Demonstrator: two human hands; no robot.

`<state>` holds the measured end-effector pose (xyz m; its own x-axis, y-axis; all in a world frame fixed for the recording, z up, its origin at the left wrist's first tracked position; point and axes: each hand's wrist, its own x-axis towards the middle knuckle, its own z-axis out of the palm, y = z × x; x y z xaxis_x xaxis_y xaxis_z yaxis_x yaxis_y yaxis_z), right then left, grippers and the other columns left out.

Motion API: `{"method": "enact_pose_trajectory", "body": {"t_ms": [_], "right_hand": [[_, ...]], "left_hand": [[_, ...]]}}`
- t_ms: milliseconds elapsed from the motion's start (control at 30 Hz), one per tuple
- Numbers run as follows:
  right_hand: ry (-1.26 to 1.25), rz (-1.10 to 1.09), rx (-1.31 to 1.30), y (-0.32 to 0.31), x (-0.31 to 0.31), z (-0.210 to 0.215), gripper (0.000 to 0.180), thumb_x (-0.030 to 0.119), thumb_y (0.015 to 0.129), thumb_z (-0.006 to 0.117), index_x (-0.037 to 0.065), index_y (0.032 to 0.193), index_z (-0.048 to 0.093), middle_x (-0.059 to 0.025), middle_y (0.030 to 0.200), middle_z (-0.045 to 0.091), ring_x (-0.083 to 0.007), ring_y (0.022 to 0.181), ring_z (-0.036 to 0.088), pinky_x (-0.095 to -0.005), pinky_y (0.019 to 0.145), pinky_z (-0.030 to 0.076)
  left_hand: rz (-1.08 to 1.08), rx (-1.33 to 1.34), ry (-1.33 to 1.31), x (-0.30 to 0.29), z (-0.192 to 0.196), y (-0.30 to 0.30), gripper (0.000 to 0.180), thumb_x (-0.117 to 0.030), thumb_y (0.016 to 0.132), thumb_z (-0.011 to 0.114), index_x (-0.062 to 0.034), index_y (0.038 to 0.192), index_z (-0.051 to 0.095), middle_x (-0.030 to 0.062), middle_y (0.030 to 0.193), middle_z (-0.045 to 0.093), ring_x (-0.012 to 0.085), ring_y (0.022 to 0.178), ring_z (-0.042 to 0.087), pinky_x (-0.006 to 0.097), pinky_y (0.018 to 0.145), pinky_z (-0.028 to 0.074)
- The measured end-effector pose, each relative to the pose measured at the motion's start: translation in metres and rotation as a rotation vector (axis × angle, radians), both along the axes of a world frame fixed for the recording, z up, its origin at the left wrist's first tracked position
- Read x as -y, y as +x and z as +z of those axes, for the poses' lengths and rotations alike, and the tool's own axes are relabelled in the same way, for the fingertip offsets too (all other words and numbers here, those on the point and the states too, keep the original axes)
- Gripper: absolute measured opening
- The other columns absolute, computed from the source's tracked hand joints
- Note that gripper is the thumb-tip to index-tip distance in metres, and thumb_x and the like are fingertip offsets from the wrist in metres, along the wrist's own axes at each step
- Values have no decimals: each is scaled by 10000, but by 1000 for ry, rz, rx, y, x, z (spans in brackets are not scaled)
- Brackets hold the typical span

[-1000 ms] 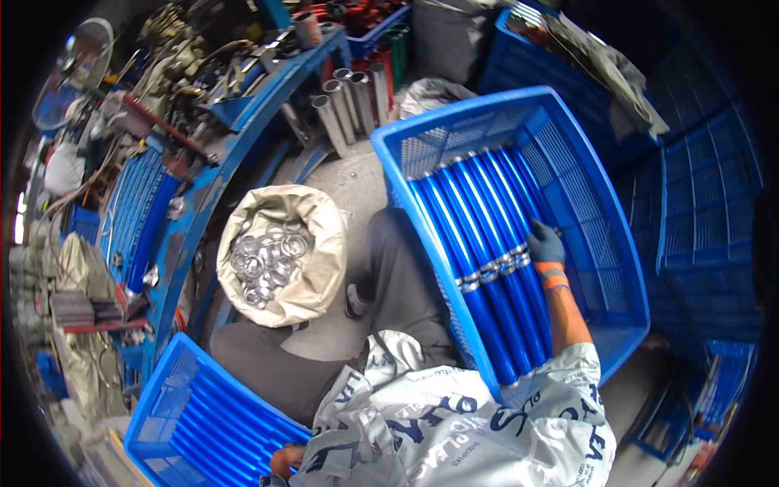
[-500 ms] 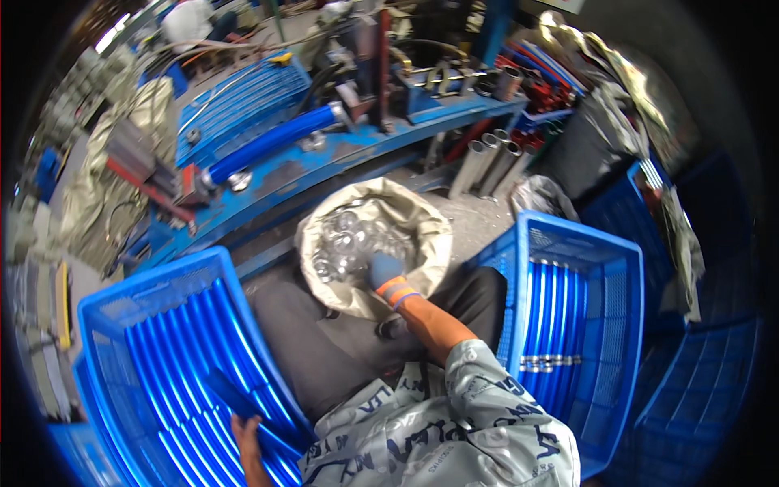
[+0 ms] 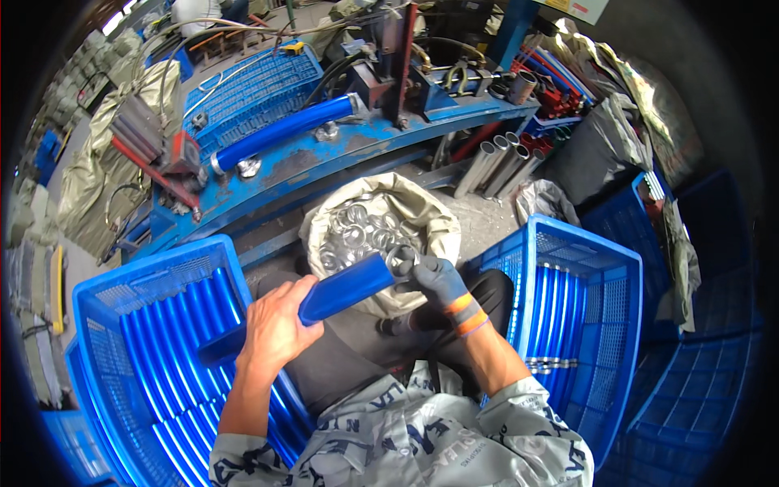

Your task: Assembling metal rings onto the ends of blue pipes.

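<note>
Blue tube point(image 3: 349, 288) is gripped by left hand point(image 3: 274, 326), right hand point(image 3: 438, 282) apparently pinching ring point(image 3: 400, 255); shirt point(image 3: 389, 442) is lettered.

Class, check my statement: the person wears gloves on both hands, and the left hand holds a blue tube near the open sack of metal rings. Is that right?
Not quite: only the right hand is gloved. The left hand, which holds the blue tube near the open sack, is bare, as the head view shows.

Blue tube point(image 3: 349, 288) raised in left grip point(image 3: 276, 322); right grip point(image 3: 438, 281) out of sack point(image 3: 445, 234), apparently with 1 ring point(image 3: 401, 253).
</note>
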<state>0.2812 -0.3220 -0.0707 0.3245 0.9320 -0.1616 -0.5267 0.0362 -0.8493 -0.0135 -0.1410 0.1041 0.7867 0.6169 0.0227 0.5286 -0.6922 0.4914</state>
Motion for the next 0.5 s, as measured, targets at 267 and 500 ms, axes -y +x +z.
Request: {"method": "enact_pose_trajectory", "body": {"t_ms": [267, 500], "right_hand": [[226, -18, -73, -20, 6, 52, 534, -138, 936, 831, 4, 1440, 723, -136, 1559, 720, -259, 1378, 735, -417, 1213, 581], [111, 65, 66, -28, 7, 63, 779, -91, 953, 842, -62, 1680, 564, -108, 1497, 732, -223, 1360, 715, -385, 1225, 552]], "left_hand": [[-110, -58, 36, 6, 8, 3, 637, -193, 765, 886, -121, 1389, 777, 147, 1082, 809, 414, 1005, 797, 505, 885, 638], [-95, -72, 20, 7, 2, -10, 664, -198, 775, 863, -130, 1427, 754, 148, 1050, 773, 418, 1024, 772, 551, 888, 615]]}}
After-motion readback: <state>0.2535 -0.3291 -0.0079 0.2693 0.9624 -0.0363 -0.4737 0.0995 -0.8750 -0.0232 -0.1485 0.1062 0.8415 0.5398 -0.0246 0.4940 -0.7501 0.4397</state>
